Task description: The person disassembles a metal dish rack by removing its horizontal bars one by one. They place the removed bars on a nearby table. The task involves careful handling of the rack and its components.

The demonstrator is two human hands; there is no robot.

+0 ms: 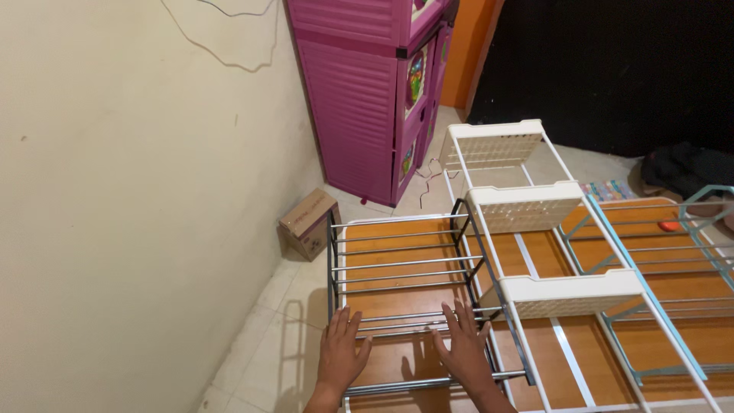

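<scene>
A dark-framed metal rack [405,264] with silver bars stands on an orange wooden surface [382,233]. My left hand [341,353] lies flat with fingers spread on its near bars at the left. On the same bars to the right, my right hand [463,349] rests palm down, also spread. Neither hand holds anything. Right beside the metal rack stands a white rack [535,206] with perforated plastic shelves.
A teal-framed rack [650,252] stands at the right. A purple plastic cabinet [367,99] is in the far corner, a small cardboard box [308,223] on the tiled floor by the cream wall [138,191]. A dark bundle [684,168] lies far right.
</scene>
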